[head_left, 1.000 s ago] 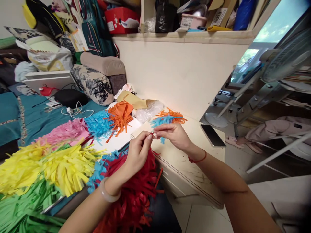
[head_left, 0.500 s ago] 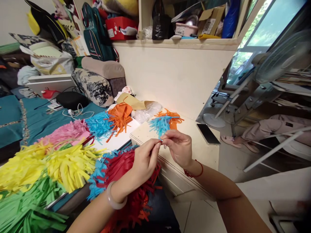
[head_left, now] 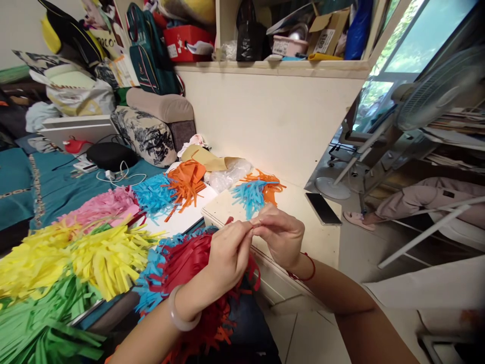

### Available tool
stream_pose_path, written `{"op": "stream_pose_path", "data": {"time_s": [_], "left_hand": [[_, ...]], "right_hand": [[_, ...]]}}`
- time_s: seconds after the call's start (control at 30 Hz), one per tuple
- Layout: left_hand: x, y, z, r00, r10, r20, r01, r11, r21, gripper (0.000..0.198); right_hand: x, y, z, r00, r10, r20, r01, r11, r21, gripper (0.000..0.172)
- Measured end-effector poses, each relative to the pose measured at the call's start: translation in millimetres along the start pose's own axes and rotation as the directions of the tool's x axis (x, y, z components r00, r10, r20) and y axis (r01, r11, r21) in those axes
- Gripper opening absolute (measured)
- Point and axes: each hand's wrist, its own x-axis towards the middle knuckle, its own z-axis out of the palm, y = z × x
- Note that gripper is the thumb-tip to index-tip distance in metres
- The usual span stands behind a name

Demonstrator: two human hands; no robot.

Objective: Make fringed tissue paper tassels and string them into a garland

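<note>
My left hand (head_left: 230,250) and my right hand (head_left: 280,235) meet fingertip to fingertip over the near edge of the pale wooden surface (head_left: 322,244). Both are closed in a pinch; whatever lies between the fingertips is too small and hidden to name. Red fringed paper (head_left: 189,258) lies on the lap beneath my left hand, with blue fringe (head_left: 147,288) along its left side. Just beyond my right hand is a light blue fringed bunch (head_left: 250,196), with an orange one (head_left: 271,189) beside it.
Yellow (head_left: 109,258), green (head_left: 49,323) and pink fringe (head_left: 102,207) lie at the left. A phone (head_left: 323,209) rests on the wooden surface. Behind stands a shelf (head_left: 303,69); a fan (head_left: 439,91) is at the right, near another person's legs (head_left: 413,202).
Both hands stay pinched together and have shifted slightly, with my right hand turned a little. A red strip end now shows above my left hand, and red strips beneath it have moved.
</note>
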Motion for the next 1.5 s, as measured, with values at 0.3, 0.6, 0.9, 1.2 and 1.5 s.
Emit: {"op": "stream_pose_path", "data": {"time_s": [0.3, 0.6, 0.9, 1.2, 1.5], "left_hand": [[2, -3, 2.9, 0.999, -0.021, 0.051, 0.02, 1.0, 0.005, 0.011], [3, -19, 6.6, 0.997, 0.01, 0.079, -0.021, 0.99, 0.139, 0.028], [38, -47, 6.0, 0.972, -0.074, 0.222, -0.005, 0.943, 0.334, 0.012], [51, -85, -42.7, 0.961, -0.157, 0.227, 0.037, 0.888, 0.458, 0.065], [-26, -95, -151.3, 0.757, -0.632, 0.165, 0.242, 0.506, 0.828, 0.031]], "right_hand": [[6, -2, -10, 0.981, 0.168, 0.094, -0.167, 0.986, -0.022, 0.02], [16, 0, -26, 0.95, 0.0, 0.312, 0.08, 0.966, -0.244, 0.005], [54, 26, -52, 0.89, 0.161, 0.427, 0.044, 0.901, -0.431, 0.023], [127, 103, -126, 0.494, 0.818, 0.293, -0.289, 0.472, -0.833, 0.042], [108, 115, -74, 0.779, 0.604, 0.169, -0.025, 0.299, -0.954, 0.026]]}}
